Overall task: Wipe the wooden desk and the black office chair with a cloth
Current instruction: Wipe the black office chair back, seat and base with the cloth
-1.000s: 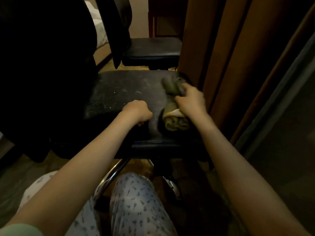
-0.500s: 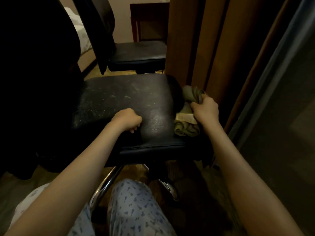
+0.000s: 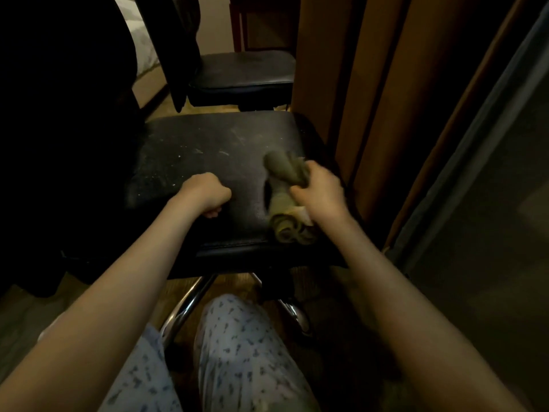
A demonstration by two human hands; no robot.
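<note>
head view: right hand (image 3: 322,190) grips cloth (image 3: 286,197) on chair seat (image 3: 208,150); left hand (image 3: 206,193) fisted, empty.

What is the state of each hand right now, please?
Left hand: closed in a fist on the chair seat, holding nothing.
Right hand: gripping the green cloth.

Cloth (image 3: 283,203): olive-green, bunched up, on the seat's right side, gripped in your right hand (image 3: 322,194).
Black office chair (image 3: 208,150): seat dusty, pale specks, facing you.
</note>
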